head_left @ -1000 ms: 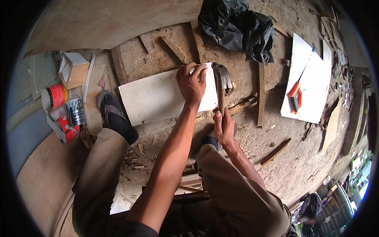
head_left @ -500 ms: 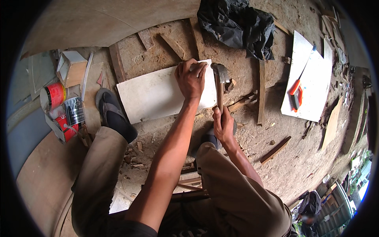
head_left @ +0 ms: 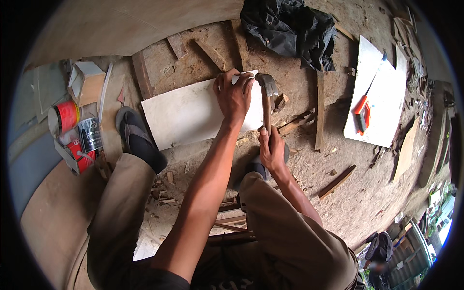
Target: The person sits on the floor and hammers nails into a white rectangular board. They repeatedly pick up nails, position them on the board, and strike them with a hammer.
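A white board (head_left: 188,121) lies across the ground in front of me. Over its far right part rests my left hand (head_left: 233,99), thumb and fingers pinched together near the corner. Whatever is between those fingertips is too small to make out. My right hand (head_left: 272,151) is wrapped round the wooden handle of a claw hammer (head_left: 267,108). The hammer's dark metal head is at the board's right edge, close beside my left fingertips.
Wood strips (head_left: 320,111) and scraps lie around the board. A black plastic bag (head_left: 295,31) is crumpled at the far side. To the right, a hand saw (head_left: 362,115) with an orange handle lies on another white board (head_left: 386,96). Paint cans (head_left: 91,135) stand left of my foot.
The hammer head has shifted a little to the left, nearer my left fingertips. My left hand holds its place on the board.
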Demonstrator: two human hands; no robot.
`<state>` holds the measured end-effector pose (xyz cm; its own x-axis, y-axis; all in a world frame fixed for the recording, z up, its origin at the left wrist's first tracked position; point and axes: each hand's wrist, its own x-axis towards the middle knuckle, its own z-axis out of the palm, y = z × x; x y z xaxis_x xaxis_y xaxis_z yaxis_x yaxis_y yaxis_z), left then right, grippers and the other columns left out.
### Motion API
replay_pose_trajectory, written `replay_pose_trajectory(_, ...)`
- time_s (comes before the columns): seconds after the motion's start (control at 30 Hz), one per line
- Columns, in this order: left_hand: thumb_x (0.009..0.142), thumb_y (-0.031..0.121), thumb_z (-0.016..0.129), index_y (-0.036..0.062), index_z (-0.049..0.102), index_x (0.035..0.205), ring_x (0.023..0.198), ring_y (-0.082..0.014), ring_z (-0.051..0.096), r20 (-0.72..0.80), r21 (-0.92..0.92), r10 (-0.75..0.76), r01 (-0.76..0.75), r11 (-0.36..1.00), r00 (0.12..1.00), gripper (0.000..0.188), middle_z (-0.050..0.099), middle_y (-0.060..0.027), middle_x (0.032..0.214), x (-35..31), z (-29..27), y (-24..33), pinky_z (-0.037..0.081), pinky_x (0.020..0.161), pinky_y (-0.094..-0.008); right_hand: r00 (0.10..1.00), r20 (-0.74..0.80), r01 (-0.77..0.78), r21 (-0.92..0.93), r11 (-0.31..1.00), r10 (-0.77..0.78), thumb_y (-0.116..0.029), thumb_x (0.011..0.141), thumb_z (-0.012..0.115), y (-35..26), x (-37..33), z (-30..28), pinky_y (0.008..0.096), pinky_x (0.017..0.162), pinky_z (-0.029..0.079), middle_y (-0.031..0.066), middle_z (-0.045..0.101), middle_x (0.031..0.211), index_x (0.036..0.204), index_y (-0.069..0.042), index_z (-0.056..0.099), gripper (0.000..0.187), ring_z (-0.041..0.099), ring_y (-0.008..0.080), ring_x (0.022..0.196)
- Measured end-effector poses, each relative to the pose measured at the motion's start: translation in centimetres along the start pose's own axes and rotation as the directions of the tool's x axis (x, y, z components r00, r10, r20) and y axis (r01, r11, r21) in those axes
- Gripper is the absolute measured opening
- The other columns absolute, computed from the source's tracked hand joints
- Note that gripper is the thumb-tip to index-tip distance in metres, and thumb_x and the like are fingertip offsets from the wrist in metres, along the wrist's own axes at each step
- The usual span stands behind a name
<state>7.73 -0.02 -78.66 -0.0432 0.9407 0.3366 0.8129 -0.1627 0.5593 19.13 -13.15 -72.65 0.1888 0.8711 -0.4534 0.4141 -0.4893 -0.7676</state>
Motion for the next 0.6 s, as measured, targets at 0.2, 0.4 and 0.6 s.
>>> replay_pose_trajectory(0.2,0.086,0.027,0.070,0.0183,0.070,0.099,0.104,-0.0245,0.054,0.003,0.047,-0.024,0.024,0.999,1.000,0.016,0.055,-0.0019,0.107,-0.21,0.40,-0.34,0.039,0.096,-0.0454,1.000,0.009,0.026,0.004,1.000,-0.027,-0.045,0.102,0.044,0.35,-0.12,0.33,0.0365,0.054,0.044,0.0094,0.056,0.064,0.093,0.000,0.057,0.048,0.056,0.0194,0.058)
replay_pose_trajectory(0.4,0.087,0.025,0.068,0.0167,0.070,0.099,0.105,-0.0258,0.054,-0.005,0.058,-0.023,0.023,0.998,1.000,0.014,0.056,-0.0026,0.107,-0.28,0.52,-0.15,0.039,0.098,-0.0458,0.999,0.006,0.041,0.013,0.999,-0.041,-0.038,0.102,0.047,0.08,0.13,0.32,0.0452,0.056,0.045,0.0222,0.056,0.063,0.091,0.002,0.051,0.042,0.060,0.0358,0.059)
replay_pose_trajectory(0.6,0.084,0.021,0.070,0.0145,0.068,0.100,0.107,-0.0268,0.054,0.027,0.050,-0.036,0.035,0.998,0.999,0.018,0.056,-0.0031,0.109,-0.20,0.23,-0.13,0.038,0.099,-0.0460,0.999,0.047,0.027,0.036,0.999,-0.029,-0.040,0.102,0.045,-0.64,0.41,0.21,0.0469,0.059,0.045,0.0249,0.058,0.068,0.097,0.001,0.052,0.043,0.060,0.0407,0.061)
